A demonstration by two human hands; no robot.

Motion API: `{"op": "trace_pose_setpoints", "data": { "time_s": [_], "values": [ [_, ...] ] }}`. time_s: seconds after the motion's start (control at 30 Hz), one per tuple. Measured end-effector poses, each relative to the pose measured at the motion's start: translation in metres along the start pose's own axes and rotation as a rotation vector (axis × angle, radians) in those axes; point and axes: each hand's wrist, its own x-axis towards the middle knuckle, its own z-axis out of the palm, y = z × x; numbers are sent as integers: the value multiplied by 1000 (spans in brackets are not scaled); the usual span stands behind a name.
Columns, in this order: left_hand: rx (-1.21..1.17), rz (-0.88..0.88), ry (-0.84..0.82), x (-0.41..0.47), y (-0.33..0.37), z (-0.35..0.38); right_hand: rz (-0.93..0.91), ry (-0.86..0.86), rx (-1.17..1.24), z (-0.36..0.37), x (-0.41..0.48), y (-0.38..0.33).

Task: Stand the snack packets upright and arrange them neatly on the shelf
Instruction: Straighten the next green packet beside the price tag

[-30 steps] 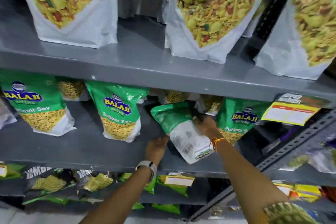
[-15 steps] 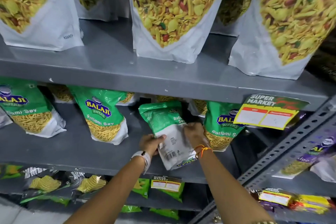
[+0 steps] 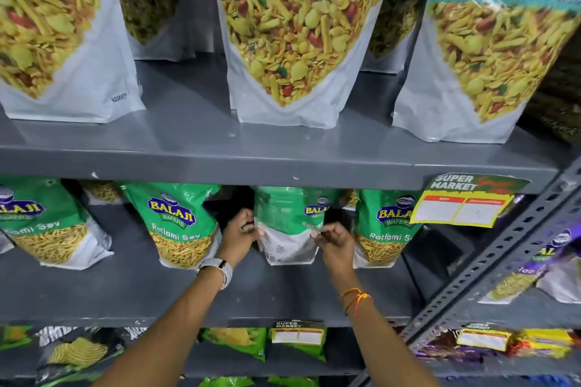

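Observation:
A green and white Balaji Ratlami Sev packet stands upright on the middle grey shelf, back side mostly toward me. My left hand grips its left edge and my right hand pinches its right edge. More upright Ratlami Sev packets flank it: one on the left, one on the right, and another at the far left. Further packets stand behind them, mostly hidden.
Large Khatta Mitha Mix pouches stand on the upper shelf, whose front edge overhangs the packets. A yellow price tag hangs at its right. A perforated grey upright slants at right. Chip packets fill the lower shelf.
The packet was tilted and lying back a second ago; both hands have since turned it upright and pushed it back between its neighbours. The camera has come closer.

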Motion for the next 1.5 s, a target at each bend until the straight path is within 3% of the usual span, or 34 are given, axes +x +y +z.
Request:
{"op": "trace_pose_setpoints", "data": {
  "time_s": [0.13, 0.27, 0.47, 0.7, 0.93, 1.0, 1.13, 1.23, 1.33, 1.5],
  "values": [
    [-104, -53, 25, 5, -3, -1, 5, 21, -38, 4, -5, -1],
    [-335, -251, 75, 10, 9, 6, -40, 97, -121, 15, -26, 2],
    [-201, -230, -15, 16, 5, 13, -215, 116, -368, 39, -63, 7],
    [-176, -225, -63, -30, 18, 9, -73, -34, -425, 54, -64, 5],
    [-26, -56, 51, -48, 9, 5, -45, 7, -402, 39, -45, 8],
    [-29, -60, 59, -40, 13, 1, 11, -72, -393, 33, -39, 5],
    [96, -152, -133, -30, 14, -5, 47, -314, -287, 16, -20, 1],
    [67, -134, -235, -31, 15, -1, 3, -386, -375, 2, 5, 19],
    [-1, -29, -220, -33, 4, 3, 22, -304, -457, 0, 17, 27],
    [291, 109, -69, -27, -18, -1, 57, -199, -336, 1, 14, 18]
  ]
}}
